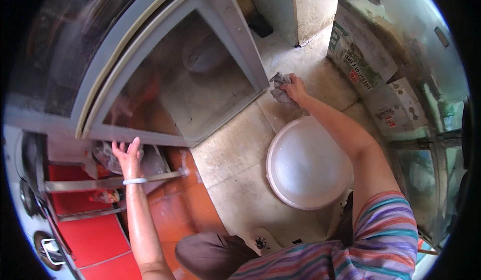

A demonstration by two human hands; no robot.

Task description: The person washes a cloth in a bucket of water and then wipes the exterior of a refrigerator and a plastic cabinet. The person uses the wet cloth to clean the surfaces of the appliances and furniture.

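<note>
A glass panel [214, 88] in a light grey frame, apparently a door, stands in front of me, tilted in the view. My left hand [128, 158], with a white bracelet at the wrist, is at the edge of the frame [161, 138]. Its fingers are spread, and I cannot tell whether they touch the frame. In my right hand [295, 89] is a crumpled grey cloth [280, 86], near the panel's far lower corner and above the floor tiles. Below my right forearm a round, pale pink basin [271, 175] stands on the floor, holding cloudy water with some bubbles.
Printed cardboard [370, 60] leans along the glass-panelled unit [417, 47] at right. Red cabinet fronts [94, 238], a metal rail [86, 184] and a small bottle [109, 196] are at left. Orange tiles [176, 205] meet pale tiles [240, 190]. A door edge [297, 17] stands beyond.
</note>
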